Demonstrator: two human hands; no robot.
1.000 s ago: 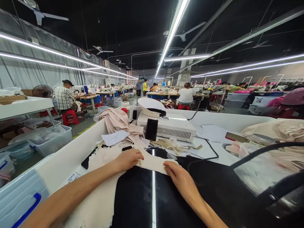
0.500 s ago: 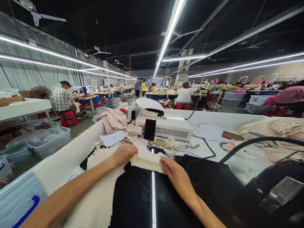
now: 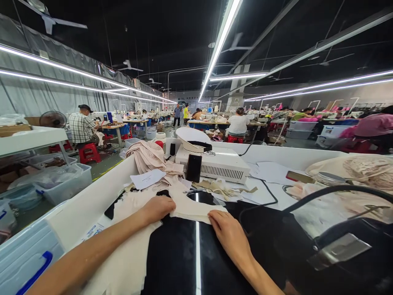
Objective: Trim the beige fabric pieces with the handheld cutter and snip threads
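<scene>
Tube lights (image 3: 218, 51) glow beneath a dark ceiling (image 3: 172, 24); grey curtains (image 3: 24, 96) line 1 side.

This is a sewing workshop on a factory floor. White sewing machines (image 3: 357, 112) line wooden-topped tables (image 3: 114, 126) across the middle of the frame, with workers seated among them; at the left, a person in a black-and-white checked shirt (image 3: 80, 126) sits on a red plastic stool (image 3: 89, 152). Long white tube lights (image 3: 219, 49) and a white ceiling fan (image 3: 48, 21) hang beneath the dark ceiling. Translucent plastic bins (image 3: 76, 179) hold bagged material at the lower left. In the foreground, a white-walled table (image 3: 82, 200) carries a cream fabric strip (image 3: 193, 211), a crumpled pinkish-beige cloth bundle (image 3: 147, 153) and a black thread spool (image 3: 172, 148).
</scene>
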